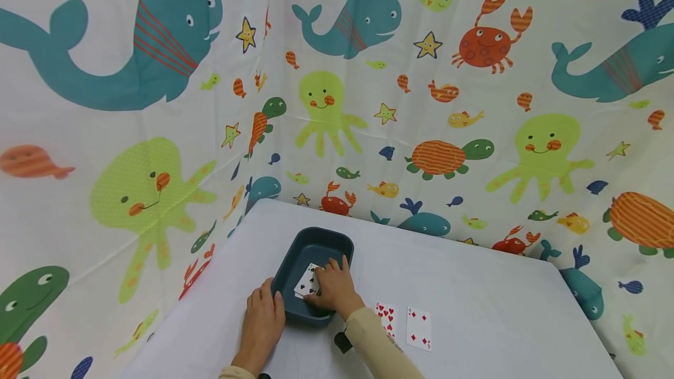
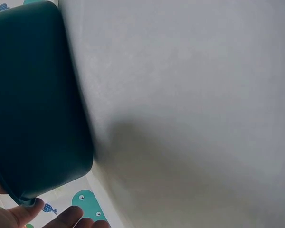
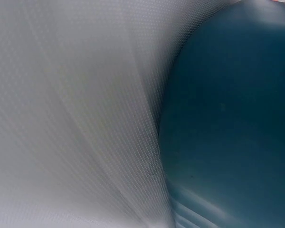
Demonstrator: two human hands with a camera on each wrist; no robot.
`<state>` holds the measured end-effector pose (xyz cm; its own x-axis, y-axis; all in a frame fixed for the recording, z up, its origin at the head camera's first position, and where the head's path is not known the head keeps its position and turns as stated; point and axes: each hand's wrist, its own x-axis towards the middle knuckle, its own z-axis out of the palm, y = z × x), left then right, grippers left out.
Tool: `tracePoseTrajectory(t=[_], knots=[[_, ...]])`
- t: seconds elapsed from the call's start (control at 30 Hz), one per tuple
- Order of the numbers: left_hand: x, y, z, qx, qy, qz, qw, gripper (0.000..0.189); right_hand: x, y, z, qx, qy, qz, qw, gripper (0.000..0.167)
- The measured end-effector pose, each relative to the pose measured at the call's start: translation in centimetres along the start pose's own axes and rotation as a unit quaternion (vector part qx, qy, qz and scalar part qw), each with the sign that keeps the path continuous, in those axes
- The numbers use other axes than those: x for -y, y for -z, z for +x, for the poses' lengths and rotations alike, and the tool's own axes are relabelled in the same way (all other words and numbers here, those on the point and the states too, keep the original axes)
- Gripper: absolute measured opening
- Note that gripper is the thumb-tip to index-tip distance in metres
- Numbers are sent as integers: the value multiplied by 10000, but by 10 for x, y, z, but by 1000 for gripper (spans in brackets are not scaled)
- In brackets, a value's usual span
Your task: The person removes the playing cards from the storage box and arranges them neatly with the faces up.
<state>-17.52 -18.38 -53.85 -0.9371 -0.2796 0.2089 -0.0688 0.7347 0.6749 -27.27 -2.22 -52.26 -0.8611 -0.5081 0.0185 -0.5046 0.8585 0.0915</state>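
Note:
A dark teal tray (image 1: 295, 256) stands on the white table. Inside it lies a white playing card (image 1: 306, 281) with black spade pips, and another card edge shows beneath. My right hand (image 1: 334, 288) reaches over the tray's right side and pinches the card between thumb and fingers, covering its right part. My left hand (image 1: 263, 314) rests against the tray's left side, fingers mostly straight. In the left wrist view, left fingertips (image 2: 69, 217) extend past the tray's corner, one touching the rim. The right wrist view shows only the tray's outer wall (image 3: 228, 114) and the tabletop.
Right of the tray, a hearts card (image 1: 386, 316) and a diamonds card (image 1: 419, 328) lie face up; my right sleeve partly covers the hearts card. A curtain (image 1: 368, 86) printed with sea animals hangs behind the table and along its left. A black wrist camera (image 1: 343, 341) sits by my right sleeve.

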Motion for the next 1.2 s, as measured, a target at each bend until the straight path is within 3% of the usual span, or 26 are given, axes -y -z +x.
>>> tracePoseTrajectory(t=[0.33,0.57,0.7,1.0,1.2], knots=[[-2,-2,1,17,46,57,10000,44,-3,3,-3,-236,86,354,9991,69],[-6,-3,-1,67,88,119,9999,44,-14,20,-12,-502,216,703,9960,68],[-7,-4,0,-67,-12,72,10000,43,-24,30,-18,-594,238,1101,9919,69],[-4,-8,1,-26,4,-90,10000,45,-50,44,-48,-800,165,1548,9846,71],[-4,-8,2,-80,3,-69,9999,45,-70,44,-70,-979,163,1493,9838,73]])
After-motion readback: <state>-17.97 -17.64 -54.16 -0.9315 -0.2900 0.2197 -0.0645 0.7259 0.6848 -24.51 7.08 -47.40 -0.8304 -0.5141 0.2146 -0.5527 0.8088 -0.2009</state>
